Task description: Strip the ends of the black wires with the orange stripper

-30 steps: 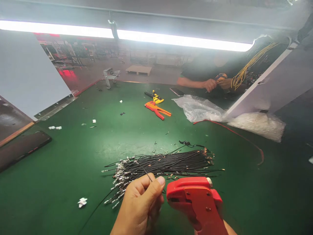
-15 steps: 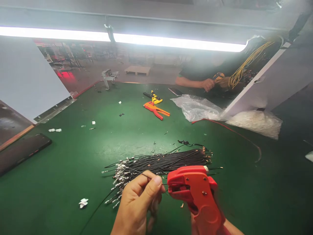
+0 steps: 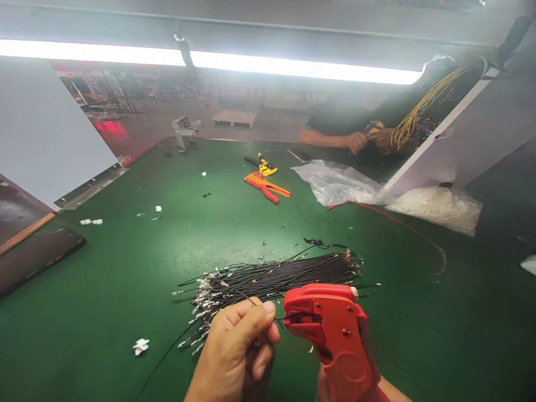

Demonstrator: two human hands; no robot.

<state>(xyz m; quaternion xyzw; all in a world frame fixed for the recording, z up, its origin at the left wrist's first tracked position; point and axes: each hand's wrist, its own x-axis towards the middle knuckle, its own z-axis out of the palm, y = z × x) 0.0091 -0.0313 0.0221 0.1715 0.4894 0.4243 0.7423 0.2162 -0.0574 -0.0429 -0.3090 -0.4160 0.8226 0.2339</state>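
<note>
Between thumb and forefinger, my left hand pinches a thin black wire. The wire's end runs to the right into the jaws of a red wire stripper. My right hand is wrapped round the stripper's handle; most of its fingers are hidden behind the tool. Just beyond both hands lies a thick bundle of black wires, with metal terminals at the left ends and bare copper at the right ends.
Orange-handled pliers and a yellow-black tool lie mid-table. Clear plastic bags sit by a white partition. Across the table, a co-worker's hands hold a yellow tool. At left lies a dark case.
Dark wire now shows inside the stripper's jaw opening, where less was visible before. Stripper and left hand have shifted slightly left; my left fingers have moved a little. The bundle stays put.
</note>
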